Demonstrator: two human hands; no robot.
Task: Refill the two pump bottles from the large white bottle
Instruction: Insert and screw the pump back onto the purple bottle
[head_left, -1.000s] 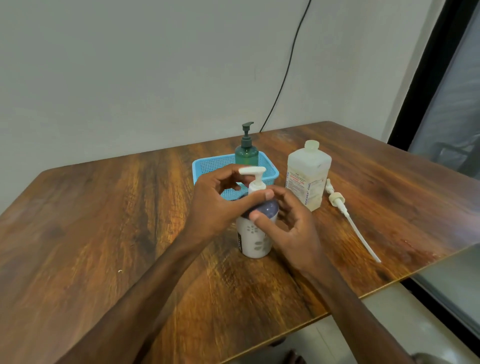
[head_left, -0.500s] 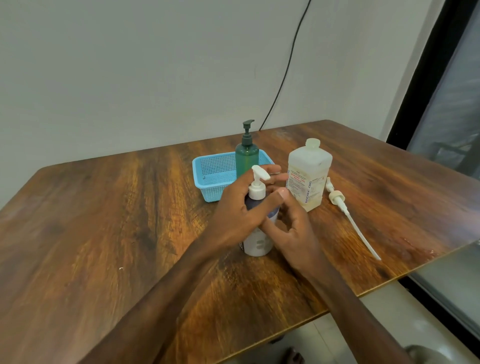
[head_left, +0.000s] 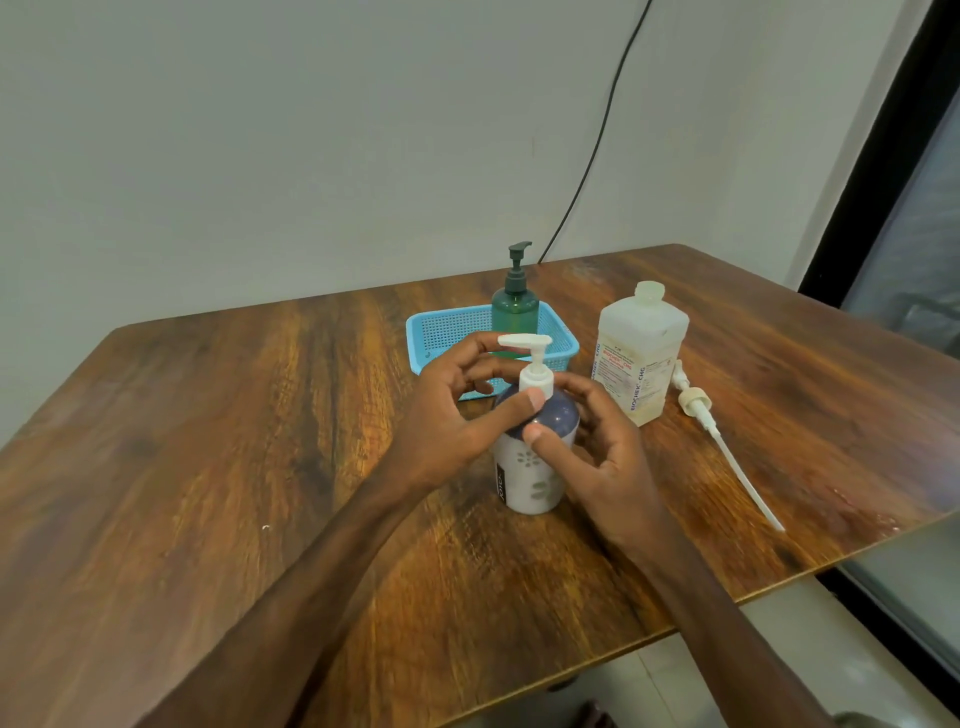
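A white pump bottle (head_left: 530, 480) with a dark purple shoulder and white pump head stands upright mid-table. My left hand (head_left: 447, 415) grips its pump collar, thumb on the purple shoulder, fingers behind the nozzle. My right hand (head_left: 597, 457) holds the bottle's right side, thumb pressed on the front. A green pump bottle (head_left: 514, 306) stands in the blue basket (head_left: 441, 332) behind. The large white bottle (head_left: 639, 353) stands uncapped to the right. Its white pump with a long tube (head_left: 727, 441) lies on the table beside it.
The wooden table (head_left: 208, 467) ends at a front edge near me and a right edge by a dark window frame. A black cable (head_left: 597, 145) runs down the wall behind the basket.
The pump nozzle has turned from pointing away to pointing left as my left hand twisted the collar. My right hand stayed on the bottle's side.
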